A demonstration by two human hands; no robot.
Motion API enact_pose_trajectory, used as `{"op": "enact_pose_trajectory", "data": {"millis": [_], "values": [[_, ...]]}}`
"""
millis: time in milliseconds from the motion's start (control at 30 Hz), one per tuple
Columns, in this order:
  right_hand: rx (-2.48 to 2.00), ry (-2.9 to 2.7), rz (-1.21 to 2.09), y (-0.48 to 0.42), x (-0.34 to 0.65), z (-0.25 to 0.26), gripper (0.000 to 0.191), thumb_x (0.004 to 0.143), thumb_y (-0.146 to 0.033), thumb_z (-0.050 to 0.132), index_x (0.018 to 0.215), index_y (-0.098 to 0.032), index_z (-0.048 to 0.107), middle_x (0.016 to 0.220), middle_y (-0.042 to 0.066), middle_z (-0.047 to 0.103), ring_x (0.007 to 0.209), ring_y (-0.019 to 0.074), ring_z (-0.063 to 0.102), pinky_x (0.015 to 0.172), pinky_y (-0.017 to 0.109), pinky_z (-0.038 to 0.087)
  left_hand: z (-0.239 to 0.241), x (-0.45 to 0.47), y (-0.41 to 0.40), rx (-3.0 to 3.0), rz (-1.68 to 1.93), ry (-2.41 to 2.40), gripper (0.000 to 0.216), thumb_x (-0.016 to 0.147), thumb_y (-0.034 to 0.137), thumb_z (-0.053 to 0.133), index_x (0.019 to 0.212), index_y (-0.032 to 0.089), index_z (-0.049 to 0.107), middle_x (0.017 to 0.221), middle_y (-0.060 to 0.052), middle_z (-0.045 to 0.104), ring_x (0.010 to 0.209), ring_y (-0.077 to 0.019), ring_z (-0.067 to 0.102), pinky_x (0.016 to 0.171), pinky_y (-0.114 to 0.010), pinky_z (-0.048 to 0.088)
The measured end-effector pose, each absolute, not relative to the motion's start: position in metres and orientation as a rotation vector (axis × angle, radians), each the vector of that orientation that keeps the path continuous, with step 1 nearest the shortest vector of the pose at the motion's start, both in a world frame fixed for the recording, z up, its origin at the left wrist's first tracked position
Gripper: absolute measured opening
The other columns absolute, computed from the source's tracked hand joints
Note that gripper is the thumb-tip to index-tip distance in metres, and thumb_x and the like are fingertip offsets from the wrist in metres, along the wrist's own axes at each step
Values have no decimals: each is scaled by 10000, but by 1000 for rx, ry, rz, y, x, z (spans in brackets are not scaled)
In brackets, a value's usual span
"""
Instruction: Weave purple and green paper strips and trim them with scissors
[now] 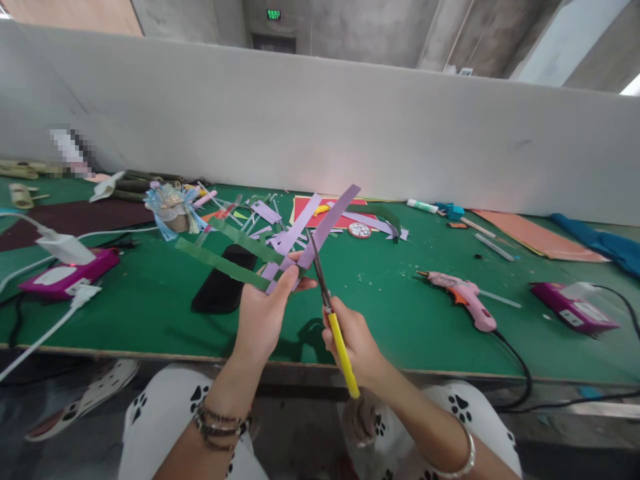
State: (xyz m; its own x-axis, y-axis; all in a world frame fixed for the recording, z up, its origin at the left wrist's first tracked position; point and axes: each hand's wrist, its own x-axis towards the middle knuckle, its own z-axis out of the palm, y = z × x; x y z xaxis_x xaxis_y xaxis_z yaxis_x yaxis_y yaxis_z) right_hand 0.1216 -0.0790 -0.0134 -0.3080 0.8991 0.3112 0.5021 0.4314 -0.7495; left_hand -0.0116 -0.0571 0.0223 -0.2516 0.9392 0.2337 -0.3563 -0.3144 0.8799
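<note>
Above the table's front edge, my left hand [267, 303] pinches a woven piece of paper strips. Its green strips [225, 265] reach out to the left, and its purple strips [330, 223] slant up and to the right. My right hand [353, 337] grips a pair of scissors with yellow handles [342, 353]. The scissor blades [321, 277] point up, beside the right edge of the longest purple strip; I cannot tell whether they touch it. A black phone [220, 283] lies on the table behind my left hand.
Purple and green paper scraps [265, 213] and red paper [305, 212] lie behind my hands. A pink glue gun [463, 297] rests at right, its cord over the front edge. Purple power strips [75, 273] sit on both sides. A white partition [320, 120] closes the back.
</note>
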Motion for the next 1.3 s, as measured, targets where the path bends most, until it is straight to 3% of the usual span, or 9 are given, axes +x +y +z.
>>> {"op": "enact_pose_trajectory", "data": {"millis": [233, 567, 1300], "values": [[-1182, -1934, 723, -79, 122, -17, 261, 798, -432, 408, 693, -225, 291, 576, -43, 386, 437, 97, 387, 430, 201, 312, 20, -13, -56, 1052, 1690, 934, 233, 676, 331, 663, 834, 162, 693, 798, -32, 699, 588, -134, 646, 601, -240, 559], [-1188, -1929, 754, -78, 122, -17, 296, 811, -488, 351, 692, -223, 292, 561, -42, 375, 435, 98, 378, 417, 202, 310, 19, -15, -56, 1079, 1660, 888, 167, 697, 296, 656, 821, 190, 695, 825, -10, 701, 590, -119, 648, 585, -216, 558], [-1150, -1874, 803, -79, 123, -24, 339, 817, -540, 334, 711, -219, 307, 571, -44, 373, 411, 88, 381, 392, 198, 318, 18, -17, -56, 1063, 1651, 914, 270, 675, 317, 678, 907, 178, 676, 890, -24, 697, 544, -102, 631, 579, -221, 561]]}}
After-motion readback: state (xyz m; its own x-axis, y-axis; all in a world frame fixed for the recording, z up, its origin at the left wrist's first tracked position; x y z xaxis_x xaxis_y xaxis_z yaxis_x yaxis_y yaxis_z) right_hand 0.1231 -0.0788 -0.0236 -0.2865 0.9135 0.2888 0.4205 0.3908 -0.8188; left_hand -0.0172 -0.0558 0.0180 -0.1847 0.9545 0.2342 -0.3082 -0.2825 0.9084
